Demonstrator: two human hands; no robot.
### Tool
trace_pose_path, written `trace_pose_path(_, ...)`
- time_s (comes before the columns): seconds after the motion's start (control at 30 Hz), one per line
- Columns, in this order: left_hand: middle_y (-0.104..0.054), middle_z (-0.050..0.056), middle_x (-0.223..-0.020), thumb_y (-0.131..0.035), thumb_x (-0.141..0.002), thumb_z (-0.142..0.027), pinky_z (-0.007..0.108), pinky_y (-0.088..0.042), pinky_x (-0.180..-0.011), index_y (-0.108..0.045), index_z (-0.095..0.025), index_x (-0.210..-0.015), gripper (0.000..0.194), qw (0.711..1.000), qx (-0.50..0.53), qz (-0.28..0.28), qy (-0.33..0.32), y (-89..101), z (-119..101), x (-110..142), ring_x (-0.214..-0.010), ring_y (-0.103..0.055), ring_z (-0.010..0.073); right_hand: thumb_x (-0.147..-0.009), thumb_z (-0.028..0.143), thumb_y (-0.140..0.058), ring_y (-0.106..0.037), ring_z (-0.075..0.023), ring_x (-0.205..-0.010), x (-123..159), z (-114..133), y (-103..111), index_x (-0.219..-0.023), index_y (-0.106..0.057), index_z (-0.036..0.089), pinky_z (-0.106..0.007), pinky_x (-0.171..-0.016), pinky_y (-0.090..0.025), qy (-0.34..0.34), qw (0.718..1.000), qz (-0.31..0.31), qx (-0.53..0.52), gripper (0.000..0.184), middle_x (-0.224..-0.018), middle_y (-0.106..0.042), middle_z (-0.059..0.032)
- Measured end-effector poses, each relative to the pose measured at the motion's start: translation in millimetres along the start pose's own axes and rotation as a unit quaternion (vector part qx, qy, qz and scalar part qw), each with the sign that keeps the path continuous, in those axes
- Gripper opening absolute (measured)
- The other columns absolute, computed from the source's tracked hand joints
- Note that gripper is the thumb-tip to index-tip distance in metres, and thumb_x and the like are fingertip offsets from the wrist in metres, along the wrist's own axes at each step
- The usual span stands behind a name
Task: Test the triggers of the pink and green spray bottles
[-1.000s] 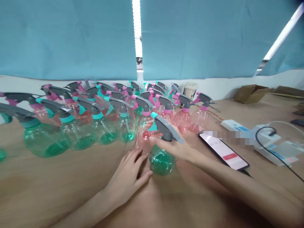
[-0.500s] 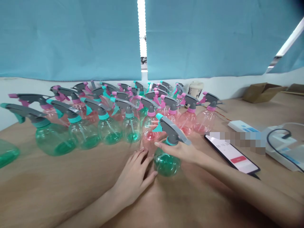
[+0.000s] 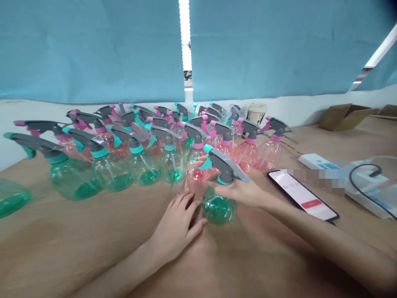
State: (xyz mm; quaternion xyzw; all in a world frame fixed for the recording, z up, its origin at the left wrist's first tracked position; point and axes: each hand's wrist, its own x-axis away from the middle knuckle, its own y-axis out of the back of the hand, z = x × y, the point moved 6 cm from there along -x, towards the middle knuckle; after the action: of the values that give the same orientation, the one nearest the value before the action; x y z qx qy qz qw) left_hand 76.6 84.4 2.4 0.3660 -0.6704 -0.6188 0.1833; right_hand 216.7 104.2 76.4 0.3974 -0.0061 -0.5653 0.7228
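Note:
A green spray bottle (image 3: 219,209) with a grey trigger head and teal collar stands upright in front of me. My right hand (image 3: 238,191) is closed round its neck, just below the head; some of its fingers are behind the bottle. Left of the bottle, my left hand (image 3: 178,223) rests on the wooden table (image 3: 102,244), fingers stretched out, the thumb tip close to the bottle's side. Whether the thumb touches it I cannot tell. Just behind stand a pink spray bottle (image 3: 198,163) and a green-tinted spray bottle (image 3: 173,167).
Several more pink and green spray bottles (image 3: 144,169) stand in rows across the back. On the right lie a phone (image 3: 302,194) showing a timer and a white power strip (image 3: 322,163) with cables. A paper cup (image 3: 256,114) and an open cardboard box (image 3: 344,118) stand farther back.
The view has shifted slightly. My right thumb has moved in against the bottle's neck, while the bottle and my left hand stay almost in place.

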Motion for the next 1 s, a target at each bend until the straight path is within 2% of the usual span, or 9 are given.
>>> trace_pose_path(0.1, -0.049, 0.013, -0.130, -0.050, -0.089, -0.039, 0.049, -0.035, -0.098, -0.051, -0.017, -0.122, 0.040, 1.000, -0.001, 0.005, 0.003, -0.7, 0, -1, -0.125, -0.037, 0.0318, -0.075, 0.019, -0.054, -0.058, -0.0134, -0.070, 1, -5, 1, -0.109, -0.050, 0.027, -0.027, -0.064, -0.051, -0.039, 0.998, 0.021, -0.047, 0.035, -0.091, -0.063, 0.0010)
trace_pose_path(0.2, -0.048, 0.013, -0.130, -0.051, -0.088, -0.039, 0.049, -0.035, -0.099, -0.051, -0.018, -0.122, 0.040, 1.000, 0.000, 0.005, 0.001, -1.7, -1, 0, -0.125, -0.037, 0.0316, -0.077, 0.026, -0.055, -0.058, -0.0149, -0.074, 0, -5, 3, -0.101, -0.052, 0.026, -0.028, -0.066, -0.050, -0.048, 0.997, 0.036, -0.047, 0.025, -0.085, -0.061, 0.0010)
trace_pose_path(0.27, -0.047, 0.014, -0.131, -0.051, -0.088, -0.040, 0.050, -0.034, -0.099, -0.051, -0.017, -0.123, 0.041, 1.000, -0.002, 0.002, 0.003, -2.2, 0, 0, -0.125, -0.037, 0.0317, -0.076, 0.028, -0.054, -0.055, -0.0143, -0.070, -1, -4, 4, -0.092, -0.052, 0.025, -0.029, -0.064, -0.049, -0.047, 0.997, 0.040, -0.046, 0.017, -0.080, -0.059, 0.0017)
trace_pose_path(0.37, -0.047, 0.015, -0.132, -0.050, -0.089, -0.040, 0.050, -0.034, -0.099, -0.051, -0.016, -0.123, 0.041, 1.000, -0.003, 0.001, 0.007, -2.4, 0, 1, -0.125, -0.036, 0.0320, -0.073, 0.026, -0.051, -0.048, -0.0124, -0.059, -1, -3, 6, -0.080, -0.050, 0.024, -0.028, -0.056, -0.046, -0.046, 0.997, 0.010, -0.053, 0.008, -0.070, -0.054, 0.0026)
trace_pose_path(0.47, -0.047, 0.015, -0.132, -0.050, -0.089, -0.040, 0.050, -0.034, -0.099, -0.051, -0.016, -0.123, 0.042, 1.000, 0.006, 0.002, 0.007, -2.1, 1, 2, -0.125, -0.037, 0.0327, -0.069, 0.023, -0.050, -0.046, -0.0127, -0.057, 1, -9, 6, -0.075, -0.048, 0.023, -0.028, -0.052, -0.043, -0.071, 0.996, -0.021, -0.052, 0.007, -0.063, -0.049, 0.0027)
trace_pose_path(0.57, -0.046, 0.015, -0.133, -0.051, -0.089, -0.039, 0.051, -0.034, -0.099, -0.051, -0.017, -0.124, 0.042, 1.000, 0.007, 0.003, 0.006, -2.2, 0, 3, -0.125, -0.037, 0.0330, -0.067, 0.021, -0.049, -0.045, -0.0131, -0.058, 1, -14, 2, -0.071, -0.046, 0.023, -0.028, -0.053, -0.042, -0.087, 0.995, -0.017, -0.055, 0.005, -0.061, -0.047, 0.0026)
trace_pose_path(0.77, -0.046, 0.015, -0.133, -0.049, -0.090, -0.039, 0.050, -0.034, -0.099, -0.048, -0.015, -0.127, 0.044, 1.000, -0.013, 0.006, 0.007, -3.4, 0, 2, -0.125, -0.036, 0.0314, -0.061, 0.016, -0.048, -0.041, -0.0106, -0.053, -1, -1, 9, -0.064, -0.043, 0.022, -0.026, -0.052, -0.041, -0.051, 0.995, -0.054, -0.070, 0.008, -0.058, -0.041, 0.0047)
trace_pose_path(1.0, -0.046, 0.014, -0.133, -0.048, -0.090, -0.041, 0.049, -0.034, -0.100, -0.048, -0.016, -0.127, 0.045, 1.000, -0.016, -0.003, 0.002, -4.1, 1, 3, -0.125, -0.037, 0.0308, -0.061, 0.014, -0.047, -0.030, -0.0072, -0.047, 0, 3, 13, -0.057, -0.037, 0.022, -0.021, -0.042, -0.031, -0.067, 0.993, -0.074, -0.055, 0.013, -0.053, -0.034, 0.0068)
